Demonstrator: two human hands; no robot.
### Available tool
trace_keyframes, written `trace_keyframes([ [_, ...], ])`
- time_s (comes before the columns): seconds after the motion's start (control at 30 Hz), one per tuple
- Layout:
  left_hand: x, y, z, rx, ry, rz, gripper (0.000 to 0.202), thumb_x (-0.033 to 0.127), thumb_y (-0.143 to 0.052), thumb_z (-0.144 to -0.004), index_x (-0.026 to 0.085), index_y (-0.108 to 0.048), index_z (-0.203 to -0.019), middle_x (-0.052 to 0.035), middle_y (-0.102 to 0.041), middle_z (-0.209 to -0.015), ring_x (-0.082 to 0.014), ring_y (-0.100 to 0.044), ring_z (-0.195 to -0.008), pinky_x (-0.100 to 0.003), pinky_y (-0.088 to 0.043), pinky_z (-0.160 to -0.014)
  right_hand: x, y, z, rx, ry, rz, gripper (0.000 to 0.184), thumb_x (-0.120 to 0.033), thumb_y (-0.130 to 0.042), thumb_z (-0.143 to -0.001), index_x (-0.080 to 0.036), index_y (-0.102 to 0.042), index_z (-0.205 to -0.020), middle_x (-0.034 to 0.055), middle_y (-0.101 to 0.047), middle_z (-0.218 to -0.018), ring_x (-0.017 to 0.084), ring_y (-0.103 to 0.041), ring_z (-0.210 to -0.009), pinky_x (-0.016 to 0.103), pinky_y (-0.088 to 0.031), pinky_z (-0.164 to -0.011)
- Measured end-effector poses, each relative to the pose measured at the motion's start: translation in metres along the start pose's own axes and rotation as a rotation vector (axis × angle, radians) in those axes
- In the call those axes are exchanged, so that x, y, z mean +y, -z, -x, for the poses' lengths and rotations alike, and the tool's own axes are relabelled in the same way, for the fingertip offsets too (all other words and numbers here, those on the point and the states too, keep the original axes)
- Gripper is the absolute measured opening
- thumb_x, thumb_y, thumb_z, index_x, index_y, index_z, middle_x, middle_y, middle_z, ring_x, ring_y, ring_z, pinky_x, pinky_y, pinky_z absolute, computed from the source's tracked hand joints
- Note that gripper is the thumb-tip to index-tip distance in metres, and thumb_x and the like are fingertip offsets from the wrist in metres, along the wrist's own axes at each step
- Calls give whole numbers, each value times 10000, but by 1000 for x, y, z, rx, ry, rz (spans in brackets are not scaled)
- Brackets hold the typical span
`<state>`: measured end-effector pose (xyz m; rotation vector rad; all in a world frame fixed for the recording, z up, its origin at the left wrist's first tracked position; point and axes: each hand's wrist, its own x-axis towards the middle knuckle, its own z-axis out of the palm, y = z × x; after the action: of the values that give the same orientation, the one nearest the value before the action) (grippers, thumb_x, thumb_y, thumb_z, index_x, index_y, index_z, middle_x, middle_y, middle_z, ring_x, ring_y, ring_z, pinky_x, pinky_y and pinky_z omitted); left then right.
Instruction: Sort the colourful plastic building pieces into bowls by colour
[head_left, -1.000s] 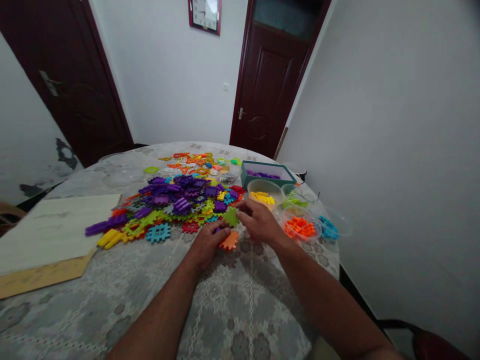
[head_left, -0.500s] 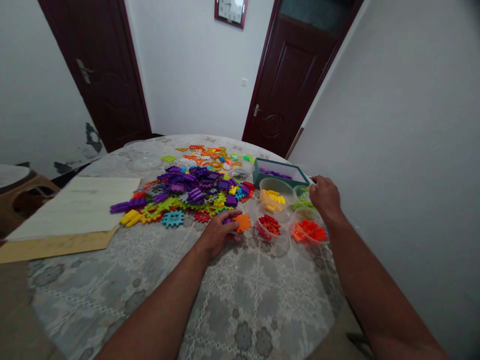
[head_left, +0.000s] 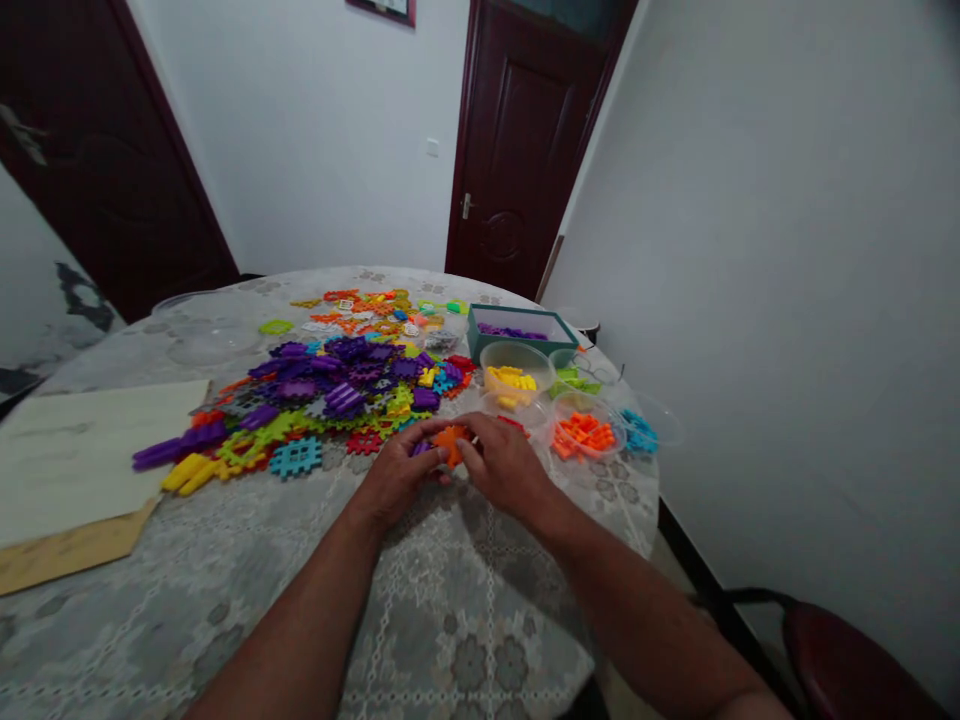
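Partly grouped pieces on the desk point(head_left: 135, 630); all places are given from the mixed pile point(head_left: 330, 385). Just before the pile's near right edge, your left hand point(head_left: 401, 465) and right hand point(head_left: 506, 460) meet over an orange piece point(head_left: 451, 443). Your left grip is clamped on a purple piece point(head_left: 422, 449), its thumb close against the orange piece; your right grip is closed on the orange piece's right side. How far the left fingers clasp the orange piece is hidden.

Done, as far as can be judged: to the right of the pile, single colours lie together. Purple pieces point(head_left: 514, 331) fill part of the teal box point(head_left: 472, 338); yellow pieces point(head_left: 510, 380), green pieces point(head_left: 576, 380) and orange pieces point(head_left: 583, 435) lie in clear bowls; blue pieces point(head_left: 639, 430) lie farthest right. Red pieces point(head_left: 512, 424) show only partly behind your right hand.

Left: the pile itself, colours mingled and purple uppermost, with a blue square point(head_left: 296, 457) at its near edge, and a flatter scatter point(head_left: 367, 305) behind it. The larger share appears ungrouped, and the orange piece is not yet in a bowl.
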<state>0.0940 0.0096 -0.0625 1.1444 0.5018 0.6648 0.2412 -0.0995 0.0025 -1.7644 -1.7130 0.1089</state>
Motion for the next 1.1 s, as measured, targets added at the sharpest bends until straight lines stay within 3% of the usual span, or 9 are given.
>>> trace_keyframes([
  [0.13, 0, -2, -1, 3, 6, 23, 543, 330, -900, -757, 184, -725, -1250, -125, -714, -1198, -247, -723, -958, -315, -634, -662, 1, 8, 1, 65, -50, -123, 314, -163, -591, -953, -215, -695, -1245, 55, -759, -1028, 197, -699, -912, 329, -530, -886],
  [0.2, -1, -2, -1, 21, 31, 20, 528, 340, -894, -774, 182, -715, -1244, -96, -727, -1067, -205, -721, -837, -294, -610, -620, 5, 16, 1, 92, -88, -184, 303, -201, -587, -959, -212, -705, -1238, 40, -750, -974, 185, -687, -856, 314, -528, -833],
  [0.3, -3, -2, -2, 42, 23, -17, 493, 391, -859, -822, 162, -711, -1233, 41, -573, -664, -92, -526, -509, -215, -480, -475, 21, 28, 1, 177, -190, -278, 324, -283, -577, -969, -215, -704, -1259, 17, -729, -912, 168, -658, -776, 296, -521, -753],
  [0.37, -4, -3, -3, 54, 0, -18, 467, 435, -840, -838, 148, -720, -1186, 98, -418, -558, -61, -363, -429, -190, -378, -413, 36, 36, 1, 246, -260, -316, 354, -331, -574, -966, -204, -700, -1272, 19, -721, -908, 170, -654, -766, 294, -522, -723],
  [0.5, -2, -3, -3, 81, 27, 126, 456, 481, -812, -840, 144, -726, -1136, 56, -493, -702, -50, -360, -470, -179, -299, -392, 60, 51, 4, 270, -319, -296, 396, -371, -572, -949, -188, -694, -1278, 25, -709, -882, 183, -657, -747, 299, -529, -669],
  [0.63, 0, -2, -4, 25, 63, 349, 435, 332, -746, -787, 120, -727, -1166, -18, -579, -868, -96, -493, -566, -240, -421, -447, 76, 67, 14, 291, -352, -252, 438, -380, -557, -947, -180, -675, -1319, 34, -717, -891, 186, -662, -700, 308, -540, -637],
  [0.87, -8, -2, -6, 71, -26, 188, 647, 72, -724, -671, 169, -678, -1309, -74, -657, -1057, -158, -644, -770, -288, -552, -615, 114, 93, 35, 460, -363, 204, 439, -311, -483, -951, -172, -694, -1310, 136, -767, -1137, 272, -722, -995, 450, -570, -936],
  [0.97, -7, -3, -4, 64, -25, 129, 721, 110, -790, -720, 200, -613, -1413, -110, -703, -1135, -193, -690, -874, -302, -574, -679, 112, 90, 42, 496, -264, 345, 427, -267, -450, -958, -149, -696, -1286, 187, -726, -1277, 312, -681, -1183, 515, -520, -1071],
  [1.1, -3, -6, -2, 63, 6, 103, 765, 159, -831, -756, 210, -564, -1471, -141, -739, -1168, -205, -718, -906, -291, -567, -686, 82, 70, 57, 310, -79, 239, 355, -292, -502, -1003, -204, -686, -1294, 150, -718, -1318, 262, -719, -1027, 467, -577, -983],
])
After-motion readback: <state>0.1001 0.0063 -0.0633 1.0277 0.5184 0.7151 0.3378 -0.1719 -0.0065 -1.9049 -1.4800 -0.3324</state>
